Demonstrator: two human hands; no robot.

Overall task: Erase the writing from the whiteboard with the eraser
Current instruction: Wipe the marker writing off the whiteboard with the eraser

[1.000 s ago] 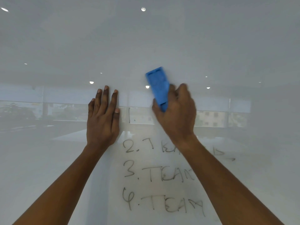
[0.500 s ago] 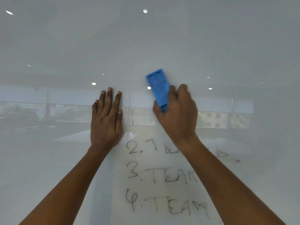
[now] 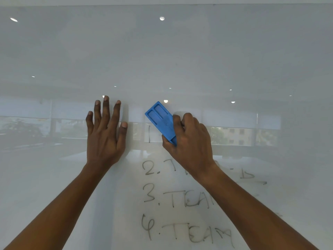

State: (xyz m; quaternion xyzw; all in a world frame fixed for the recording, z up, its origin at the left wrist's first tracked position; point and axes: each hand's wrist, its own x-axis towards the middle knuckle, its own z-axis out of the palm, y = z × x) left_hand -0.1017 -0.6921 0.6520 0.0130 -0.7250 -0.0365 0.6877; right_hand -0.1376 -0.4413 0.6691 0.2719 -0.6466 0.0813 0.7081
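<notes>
A glossy whiteboard (image 3: pixel 180 51) fills the view. My right hand (image 3: pixel 189 141) grips a blue eraser (image 3: pixel 161 120) pressed against the board, its free end tilted up and to the left. Just left of the eraser stands a lone stroke "1" (image 3: pixel 149 133). Below it run grey handwritten lines: "2. T" (image 3: pixel 158 167) with a leftover "D" (image 3: pixel 247 175) further right, "3. TEAM" (image 3: pixel 176 197) and "4. TEAM" (image 3: pixel 187 231). My right forearm hides parts of these lines. My left hand (image 3: pixel 105 134) lies flat on the board, fingers spread, to the left of the writing.
The board mirrors ceiling lights (image 3: pixel 162 18) and a row of windows (image 3: pixel 234 134) behind me. Its top edge (image 3: pixel 180 4) runs along the top of the view. Above and to both sides of the writing the board shows no marks.
The eraser has swung from nearly upright to tilted left and sits lower, closer to the "1". My left hand's fingers have spread apart. The writing looks the same.
</notes>
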